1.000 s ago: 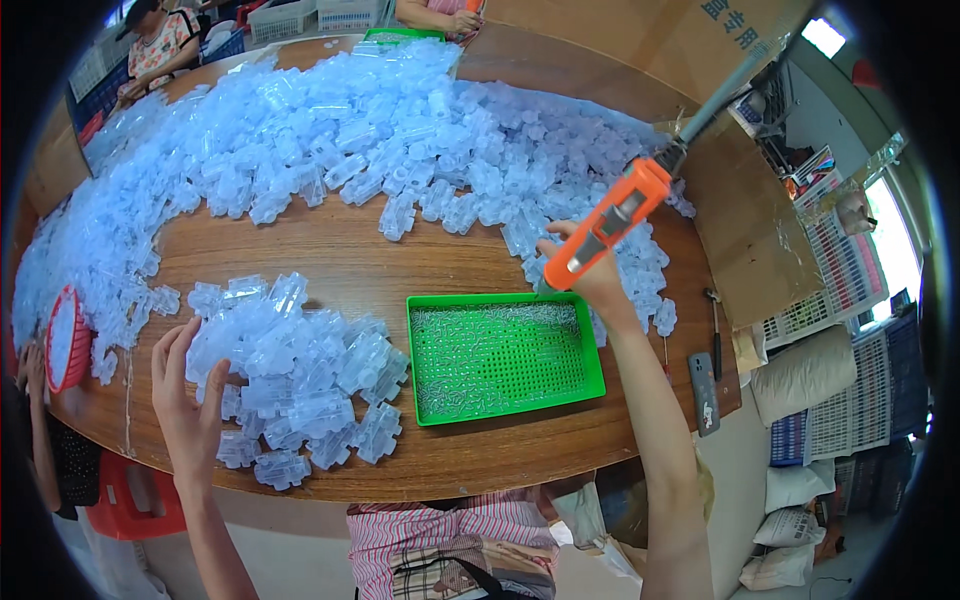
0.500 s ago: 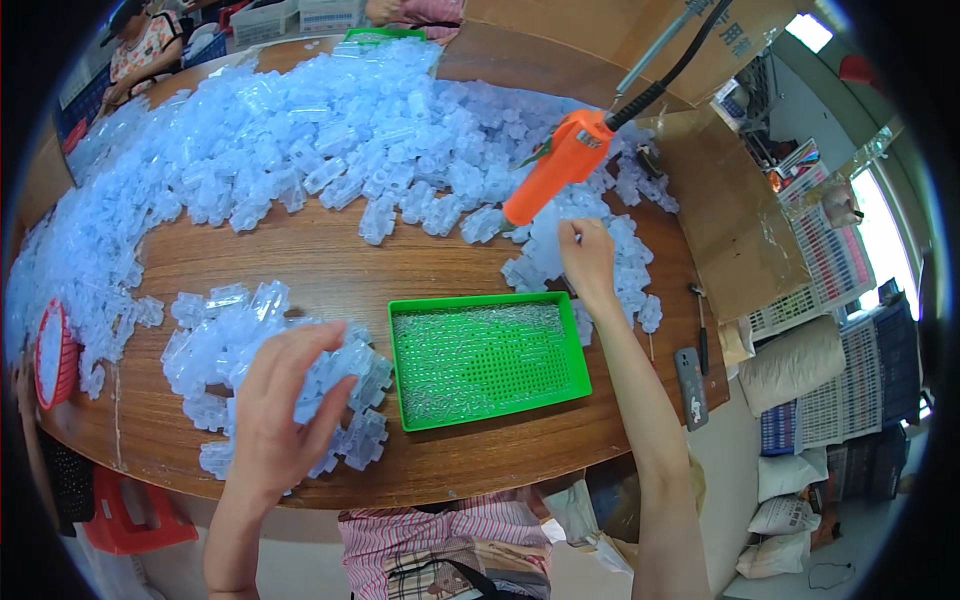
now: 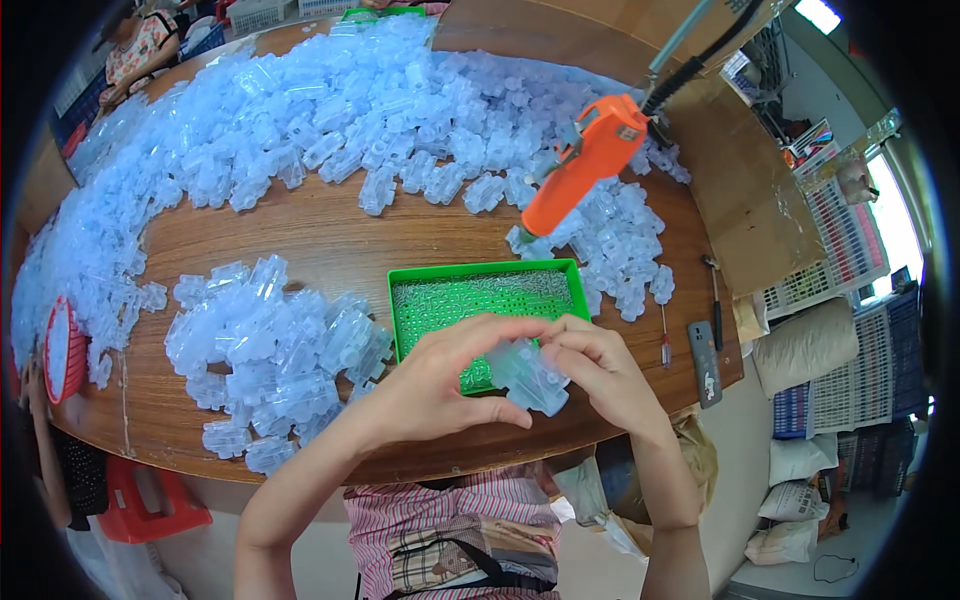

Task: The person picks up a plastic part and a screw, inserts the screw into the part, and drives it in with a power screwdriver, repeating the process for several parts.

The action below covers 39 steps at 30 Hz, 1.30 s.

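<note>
Both hands meet over the near edge of a green tray (image 3: 398,300) that holds many small silver metal pieces, probably screws. Between them is a translucent plastic part (image 3: 532,378). My left hand (image 3: 425,385) curls round its left side, thumb below and fingers above. From the right, my right hand (image 3: 605,380) pinches the same part with thumb and bent fingers, which hide its upper edge. An orange electric screwdriver (image 3: 585,165) hangs tip down beyond the tray. Left of the tray lies a heap of similar clear parts (image 3: 265,350).
A large pile of clear parts (image 3: 300,120) covers the table's far side; a smaller pile (image 3: 625,240) lies right. A hammer (image 3: 714,300), a small screwdriver (image 3: 665,345) and a phone (image 3: 704,365) lie near the right edge. A red basket (image 3: 65,350) stands left. Another person (image 3: 140,55) sits far left.
My right hand has come back from the right-hand pile to the front of the tray. My left hand has moved right from the near heap to meet it. The hanging screwdriver has swung slightly right.
</note>
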Motion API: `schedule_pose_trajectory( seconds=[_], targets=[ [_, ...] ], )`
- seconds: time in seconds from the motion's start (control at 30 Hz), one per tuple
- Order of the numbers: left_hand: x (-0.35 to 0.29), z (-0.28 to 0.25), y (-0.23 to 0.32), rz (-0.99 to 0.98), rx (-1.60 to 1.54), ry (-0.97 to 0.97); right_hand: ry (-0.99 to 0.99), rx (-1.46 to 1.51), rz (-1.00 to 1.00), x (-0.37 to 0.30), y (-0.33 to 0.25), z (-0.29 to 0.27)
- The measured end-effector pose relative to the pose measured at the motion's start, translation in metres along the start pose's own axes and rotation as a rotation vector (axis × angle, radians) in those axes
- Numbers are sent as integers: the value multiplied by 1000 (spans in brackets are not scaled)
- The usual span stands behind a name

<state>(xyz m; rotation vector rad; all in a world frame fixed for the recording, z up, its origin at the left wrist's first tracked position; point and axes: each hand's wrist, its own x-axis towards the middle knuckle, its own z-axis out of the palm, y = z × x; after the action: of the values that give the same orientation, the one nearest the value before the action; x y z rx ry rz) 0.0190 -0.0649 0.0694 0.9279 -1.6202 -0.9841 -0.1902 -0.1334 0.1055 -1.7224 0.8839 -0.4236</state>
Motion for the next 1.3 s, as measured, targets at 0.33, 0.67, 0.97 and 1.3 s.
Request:
schedule_pose_trajectory(
  seconds=[0.33,0.67,0.97,1.3],
  targets=[
    [-49,-10,52,-262,701,-155,371,331,-457,50,-17,-21],
    [-41,22,8,-119,916,-90,385,363,-512,72,18,33],
    [-65,43,-39,-118,547,256,398,460,-604,88,44,71],
    [-69,46,-45,-84,511,342,489,428,-604,98,58,77]
  ],
)
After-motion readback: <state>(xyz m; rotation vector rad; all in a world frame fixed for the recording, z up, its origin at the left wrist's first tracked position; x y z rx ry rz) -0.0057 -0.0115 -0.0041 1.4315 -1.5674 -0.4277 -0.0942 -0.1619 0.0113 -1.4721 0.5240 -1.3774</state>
